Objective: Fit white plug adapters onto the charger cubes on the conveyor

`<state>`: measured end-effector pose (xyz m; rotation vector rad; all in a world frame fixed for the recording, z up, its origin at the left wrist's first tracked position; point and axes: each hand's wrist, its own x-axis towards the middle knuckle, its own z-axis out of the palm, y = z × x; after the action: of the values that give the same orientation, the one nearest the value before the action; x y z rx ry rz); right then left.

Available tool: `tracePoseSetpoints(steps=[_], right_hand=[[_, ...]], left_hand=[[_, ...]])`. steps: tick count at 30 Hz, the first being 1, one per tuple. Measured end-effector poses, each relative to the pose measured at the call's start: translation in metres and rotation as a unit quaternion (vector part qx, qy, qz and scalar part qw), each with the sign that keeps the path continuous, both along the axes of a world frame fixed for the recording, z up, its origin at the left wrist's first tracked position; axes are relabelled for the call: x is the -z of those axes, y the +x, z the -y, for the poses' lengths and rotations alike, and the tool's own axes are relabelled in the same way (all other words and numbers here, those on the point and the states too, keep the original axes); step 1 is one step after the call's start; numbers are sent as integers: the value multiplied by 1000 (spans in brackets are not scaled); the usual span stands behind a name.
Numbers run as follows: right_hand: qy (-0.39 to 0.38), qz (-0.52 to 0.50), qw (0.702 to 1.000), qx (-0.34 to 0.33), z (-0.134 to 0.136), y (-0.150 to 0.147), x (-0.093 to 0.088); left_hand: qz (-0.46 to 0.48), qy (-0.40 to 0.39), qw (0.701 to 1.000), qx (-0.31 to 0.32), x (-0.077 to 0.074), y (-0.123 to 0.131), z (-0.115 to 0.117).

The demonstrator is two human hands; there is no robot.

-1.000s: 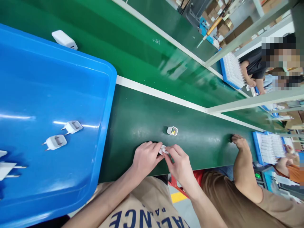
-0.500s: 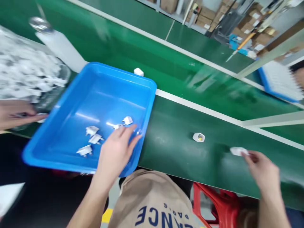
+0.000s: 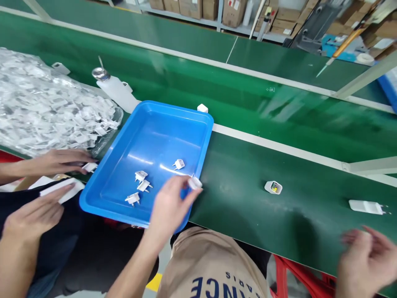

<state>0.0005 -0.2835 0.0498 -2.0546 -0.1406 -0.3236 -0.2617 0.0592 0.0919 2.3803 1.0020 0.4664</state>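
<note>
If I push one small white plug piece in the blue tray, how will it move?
The white plug piece is probably light and stiff, like hard plastic. On the shiny blue tray it would likely slide easily. Its flat body suggests it will not roll.

The person wears a tan T-shirt (image 3: 198, 265) with navy capitals ending in "NCE" (image 3: 211, 286) across the chest and smaller "PARIS" lettering above them, and the bare left hand (image 3: 169, 209) and bare right hand (image 3: 366, 265) extend from bare forearms.
</note>
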Motion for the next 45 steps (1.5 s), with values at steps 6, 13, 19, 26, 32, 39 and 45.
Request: tracePoseSetpoints(steps=[6,13,19,26,32,39,45], right_hand=[[339,-432,789,-273,-103,-100,-1],[396,-402,805,-182,-64,-77,18],[408,-323,829,-203,-47,-77,23],[341,-337,860,-172,-37,-87,30],[232,-264,901,-255,-42,-74,21],[72,-146,920,-356,-61,-64,1],[-36,-78,919,-385,-82,-75,-8]], left_hand=[[-43,12,923,383,-17,87,93],[-167,210,937,223,-29,195,-68],[-243,201,943,102,-3,280,-166],[-179,210,917,289,-5,229,-45],[21,87,941,325,43,120,82],[102,-4,971,216,71,81,118],[70,-44,982,167,71,62,112]])
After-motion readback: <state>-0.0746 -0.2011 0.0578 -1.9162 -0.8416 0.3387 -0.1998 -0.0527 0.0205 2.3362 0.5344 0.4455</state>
